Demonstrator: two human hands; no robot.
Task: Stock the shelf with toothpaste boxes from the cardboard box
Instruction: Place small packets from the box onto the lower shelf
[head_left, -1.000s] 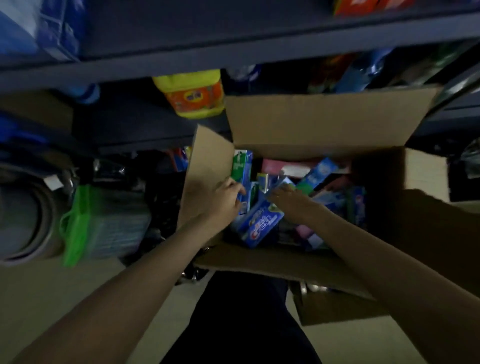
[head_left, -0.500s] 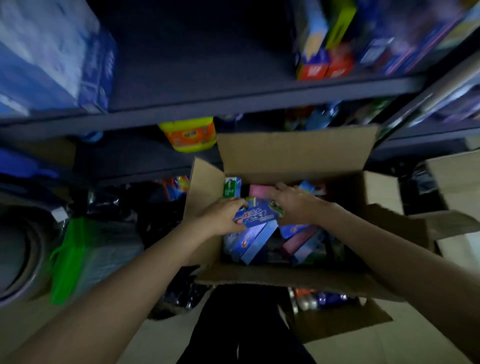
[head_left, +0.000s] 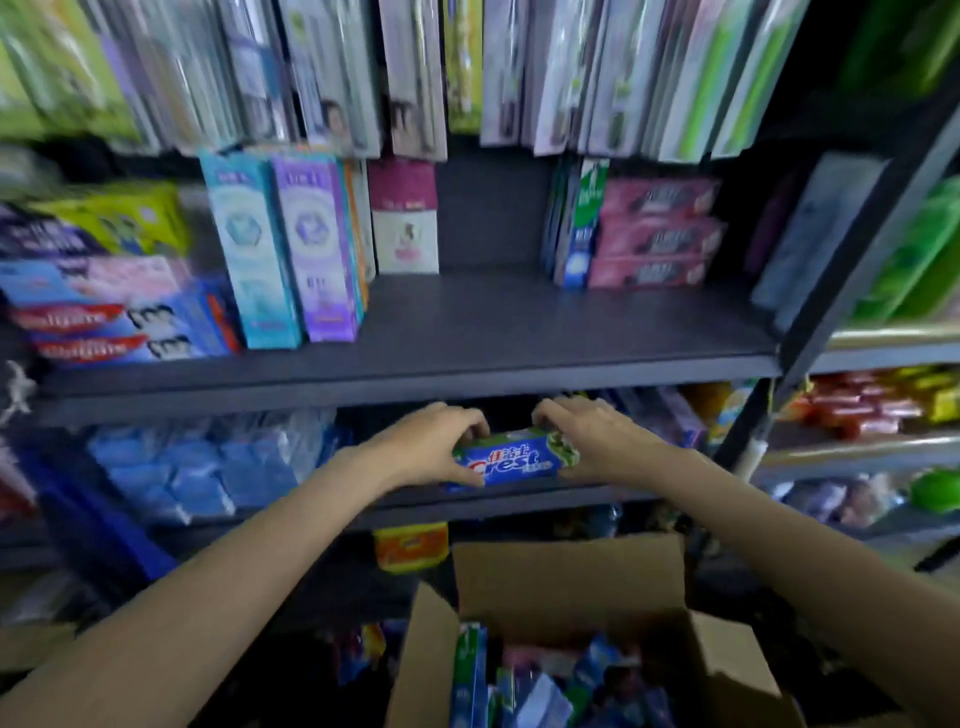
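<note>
A blue and green Crest toothpaste box (head_left: 511, 459) is held level between both hands, just below the front edge of the dark grey shelf (head_left: 467, 358). My left hand (head_left: 434, 447) grips its left end and my right hand (head_left: 587, 439) grips its right end, fingers curled over the top. The open cardboard box (head_left: 566, 577) stands at the bottom centre with several toothpaste boxes inside. On the shelf, upright teal and purple toothpaste boxes (head_left: 280, 244) stand at the left and stacked pink boxes (head_left: 654, 234) at the right, with a bare stretch between them.
Hanging toothbrush packs (head_left: 415, 73) fill the row above the shelf. Blue and red boxes (head_left: 114, 312) lie stacked at the far left. Blue packs (head_left: 197, 467) sit on the lower shelf. A dark upright post (head_left: 810, 332) bounds the shelf on the right. A yellow bottle (head_left: 410, 545) sits below.
Both hands lifted the Crest box out of the cardboard box up to the level of the lower shelf. The view tilted up and now shows the toothpaste shelf.
</note>
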